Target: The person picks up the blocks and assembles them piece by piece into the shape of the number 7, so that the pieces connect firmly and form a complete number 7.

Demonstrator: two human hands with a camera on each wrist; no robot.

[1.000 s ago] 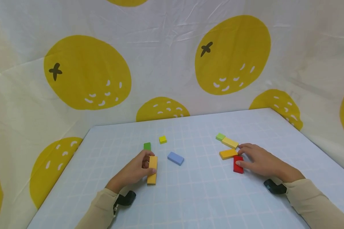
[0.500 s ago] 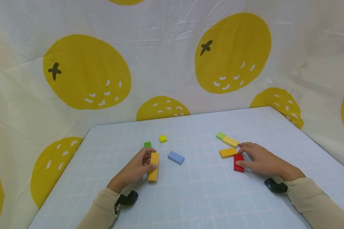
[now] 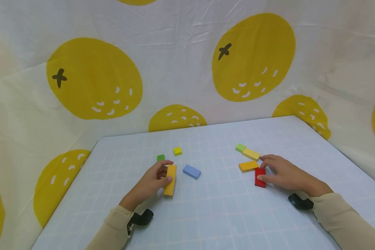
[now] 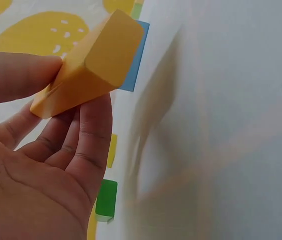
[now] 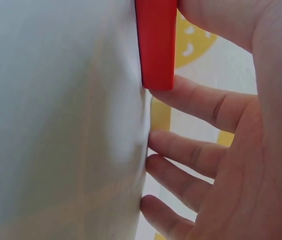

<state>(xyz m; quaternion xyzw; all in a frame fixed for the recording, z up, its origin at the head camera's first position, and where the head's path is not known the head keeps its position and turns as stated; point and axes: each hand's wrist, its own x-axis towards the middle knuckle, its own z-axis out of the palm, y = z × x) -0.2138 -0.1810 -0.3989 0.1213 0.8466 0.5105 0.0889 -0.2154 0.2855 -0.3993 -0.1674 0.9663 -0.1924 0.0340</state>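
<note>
My left hand (image 3: pixel 154 182) grips a yellow-orange rectangular block (image 3: pixel 170 180) between thumb and fingers. In the left wrist view the block is off the table, tilted, its shadow falling on the cloth. A blue block (image 3: pixel 192 172) lies just right of it, and a small green block (image 3: pixel 160 158) sits beyond the fingers, partly hidden. At the right, my right hand (image 3: pixel 282 172) rests on the table with its thumb on a red block (image 3: pixel 260 181) and the index fingertip at its far end. That block lies flat; the other fingers are spread on the cloth.
An orange block (image 3: pixel 248 166) touches or nearly touches the red block's far corner. Behind it a pale yellow block (image 3: pixel 251 153) lies end to end with a light green block (image 3: pixel 240 148). A small yellow block (image 3: pixel 177 151) is at the back left. A patterned curtain (image 3: pixel 181 83) stands behind the table.
My left hand has moved slightly right and away with the yellow-orange block, which has risen and tilted a little. The right hand and the red block look unmoved.
</note>
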